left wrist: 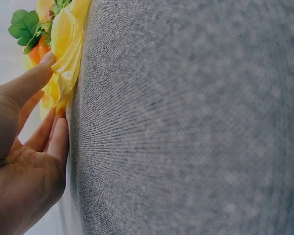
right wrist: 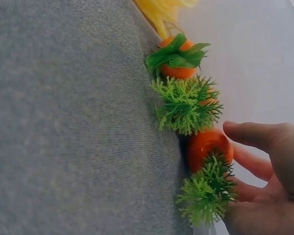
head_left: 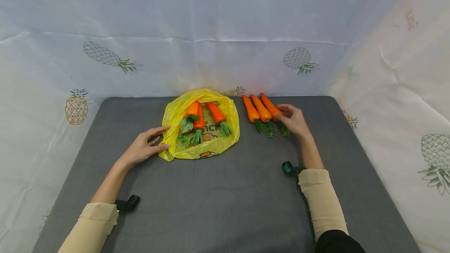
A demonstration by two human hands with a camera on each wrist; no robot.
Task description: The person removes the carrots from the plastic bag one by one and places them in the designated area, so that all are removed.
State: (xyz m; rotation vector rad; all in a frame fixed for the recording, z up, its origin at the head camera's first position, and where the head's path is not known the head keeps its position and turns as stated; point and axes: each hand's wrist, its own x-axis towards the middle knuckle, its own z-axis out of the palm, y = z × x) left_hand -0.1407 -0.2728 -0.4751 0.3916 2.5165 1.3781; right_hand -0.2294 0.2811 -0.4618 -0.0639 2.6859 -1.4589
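A yellow plastic bag [head_left: 230,143] lies with its mouth spread open, several orange carrots [head_left: 216,113] with green tops inside. My left hand [head_left: 142,147] is at the bag's left rim, thumb and fingers apart, fingertips touching the plastic. To the right of the bag, three carrots lie side by side, leafy ends toward me. My right hand [head_left: 293,120] is at the rightmost carrot [head_left: 270,105], its thumb near the top end and its fingers along the outer side. In the right wrist view, the thumb looks slightly off that carrot [right wrist: 208,147]; firm contact cannot be told.
A grey cloth-covered table [head_left: 218,198] bears everything. Behind it hangs a white curtain [head_left: 228,65] printed with pineapples, close to the bag and the carrot tips. Each wrist wears a small black camera [head_left: 130,203].
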